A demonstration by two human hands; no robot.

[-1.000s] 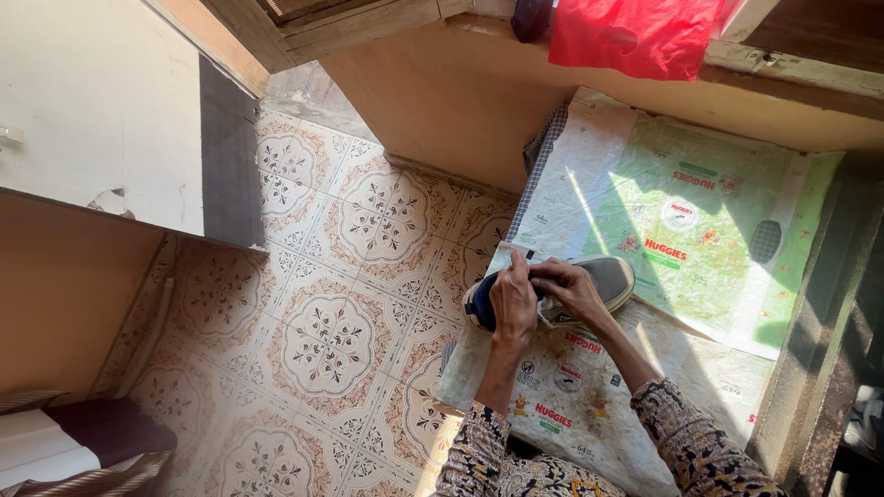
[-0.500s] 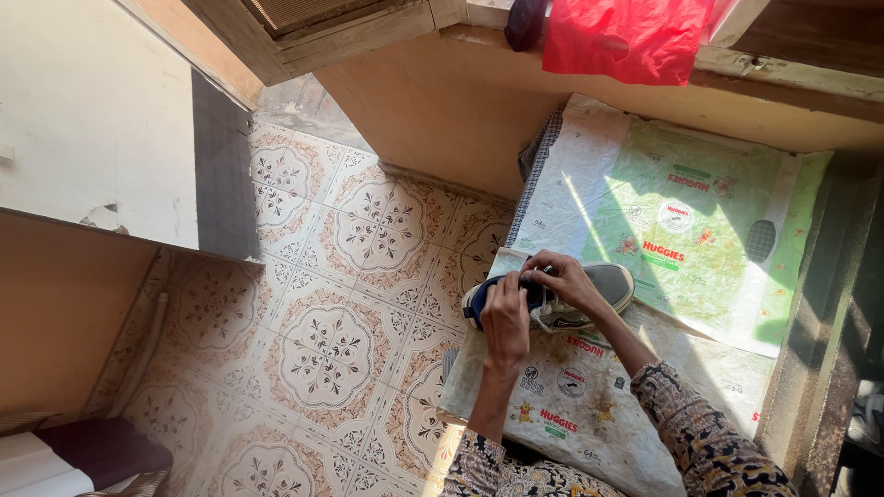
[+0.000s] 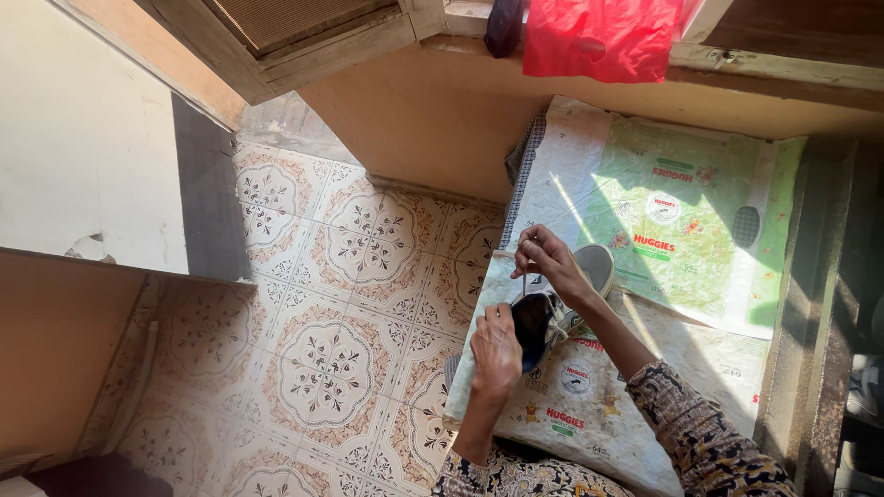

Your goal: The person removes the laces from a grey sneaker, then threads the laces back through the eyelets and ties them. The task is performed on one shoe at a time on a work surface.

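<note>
A head-worn camera looks straight down at a person seated on a floor, both forearms in dark sleeves with a small pale pattern. Nearest the viewer, the left hand [image 3: 495, 352] is closed around the open heel end of a small grey fabric shoe with a dark blue lining and a pale rubber sole [image 3: 552, 308], steadying it. Just beyond, the right hand [image 3: 550, 265] has its fingertips pinched shut on a thin pale shoelace [image 3: 524, 285], which runs down from the fingers to the shoe's upper. A second ago both hands sat low and close together over the shoe; the right hand has since lifted and drawn the lace upward, so the lacing appears to be mid-pull, with the cord being tightened or threaded through.

The shoe rests on a flattened sheet of printed plastic packaging, white and green with small cartoon figures [image 3: 709, 221], spread across the floor to the person's right. To the left lies cream floor tile with brown floral medallions [image 3: 322, 368]. Farther off, a tan wall base rises, and above it a red plastic bag [image 3: 603, 37] hangs from a wooden window frame [image 3: 304, 37]. At far left stands a white cabinet side [image 3: 83, 156].
</note>
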